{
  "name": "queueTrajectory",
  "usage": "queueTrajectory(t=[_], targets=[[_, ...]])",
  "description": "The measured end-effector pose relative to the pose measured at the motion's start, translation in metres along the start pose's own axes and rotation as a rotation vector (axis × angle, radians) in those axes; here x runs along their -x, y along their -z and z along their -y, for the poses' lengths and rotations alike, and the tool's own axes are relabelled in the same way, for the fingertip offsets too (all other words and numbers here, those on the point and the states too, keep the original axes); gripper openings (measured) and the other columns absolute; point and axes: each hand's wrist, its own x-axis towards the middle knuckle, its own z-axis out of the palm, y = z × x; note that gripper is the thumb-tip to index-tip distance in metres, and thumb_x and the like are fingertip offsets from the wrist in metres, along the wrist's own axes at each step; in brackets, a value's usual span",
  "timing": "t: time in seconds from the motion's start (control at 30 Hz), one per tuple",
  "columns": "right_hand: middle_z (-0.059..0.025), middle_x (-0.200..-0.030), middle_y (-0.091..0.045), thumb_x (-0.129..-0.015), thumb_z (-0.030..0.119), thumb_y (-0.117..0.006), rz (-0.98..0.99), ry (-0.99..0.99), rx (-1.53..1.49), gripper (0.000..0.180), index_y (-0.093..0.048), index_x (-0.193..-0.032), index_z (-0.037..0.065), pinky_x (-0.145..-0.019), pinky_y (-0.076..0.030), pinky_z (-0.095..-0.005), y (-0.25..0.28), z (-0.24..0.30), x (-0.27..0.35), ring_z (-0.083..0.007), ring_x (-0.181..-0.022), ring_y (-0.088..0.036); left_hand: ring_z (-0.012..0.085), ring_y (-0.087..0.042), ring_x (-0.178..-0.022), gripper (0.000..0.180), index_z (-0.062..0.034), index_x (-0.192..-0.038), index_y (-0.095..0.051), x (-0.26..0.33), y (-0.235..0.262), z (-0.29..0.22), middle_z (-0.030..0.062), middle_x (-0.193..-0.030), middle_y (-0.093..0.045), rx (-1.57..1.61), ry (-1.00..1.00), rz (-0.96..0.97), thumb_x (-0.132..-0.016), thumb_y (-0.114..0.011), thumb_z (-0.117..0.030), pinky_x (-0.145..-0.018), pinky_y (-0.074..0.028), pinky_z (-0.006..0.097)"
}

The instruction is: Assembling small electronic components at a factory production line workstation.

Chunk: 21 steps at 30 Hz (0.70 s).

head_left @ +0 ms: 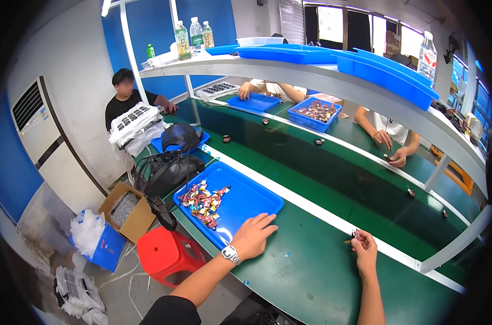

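My left hand (253, 236) lies palm down at the near right corner of a blue tray (259, 201), fingers stretched out and slightly apart, with nothing visible in them. A heap of small red, white and yellow parts (203, 205), perhaps with wires, fills the tray's left part. Farther right, above the green worktop (305, 281), my right hand (366, 245) pinches a small dark-and-white part (354, 234) between thumb and fingers. A thin yellowish bit sticks out beside that part; its exact kind is too small to make out.
A green conveyor belt (289, 162) bearing a few small parts runs past a white rail (311, 211). Co-workers' hands (398, 157) work across it. A shelf (229, 66) with trays and bottles spans above. A black bag (173, 172) and red stool (167, 254) stand left.
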Motion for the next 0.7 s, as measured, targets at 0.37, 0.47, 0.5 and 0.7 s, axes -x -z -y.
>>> queueTrajectory(t=[0.37, 0.47, 0.5, 0.7], targets=[[-0.0111, -0.110, -0.067, -0.076, 0.013, -0.082, -0.013, 0.352, 0.301, 0.052, -0.061, -0.123, 0.003, -0.086, -0.053, -0.0323, -0.020, 0.016, -0.022, -0.0189, -0.099, -0.065, 0.0141, -0.065, -0.080, 0.029, -0.0002, -0.112, -0.067, -0.134, -0.084, -0.086, 0.0090, -0.100, -0.070, 1.159, 0.301, 0.126, -0.102, -0.052, -0.023, -0.070, -0.054, 0.030], [-0.0110, -0.114, -0.066, -0.075, 0.014, -0.083, 0.006, 0.480, 0.456, 0.055, -0.061, -0.125, 0.004, -0.081, -0.054, -0.0327, -0.016, 0.014, -0.015, -0.0218, -0.097, -0.065, 0.0133, -0.065, -0.085, 0.041, -0.0011, -0.123, -0.060, -0.141, -0.112, -0.089, 0.0103, -0.112, -0.066, 1.643, 0.422, 0.342, -0.108, -0.042, -0.034, -0.070, -0.054, 0.029], [-0.0109, -0.114, -0.066, -0.075, 0.014, -0.084, 0.017, 0.496, 0.467, 0.057, -0.060, -0.126, 0.005, -0.082, -0.054, -0.0330, -0.012, 0.009, -0.010, -0.0220, -0.098, -0.065, 0.0138, -0.065, -0.087, 0.042, -0.0009, -0.125, -0.059, -0.137, -0.114, -0.091, 0.0105, -0.113, -0.066, 1.702, 0.401, 0.437, -0.108, -0.041, -0.035, -0.072, -0.054, 0.029], [-0.0101, -0.118, -0.065, -0.077, 0.009, -0.082, 0.126, 0.617, 0.578, 0.069, -0.052, -0.139, 0.008, -0.091, -0.053, -0.0375, -0.005, 0.023, -0.003, -0.0295, -0.107, -0.062, 0.0147, -0.064, -0.091, 0.030, 0.0016, -0.124, -0.061, -0.135, -0.112, -0.085, 0.0102, -0.111, -0.067, 1.587, 0.224, 0.437, -0.104, -0.053, -0.018, -0.079, -0.054, 0.030]])
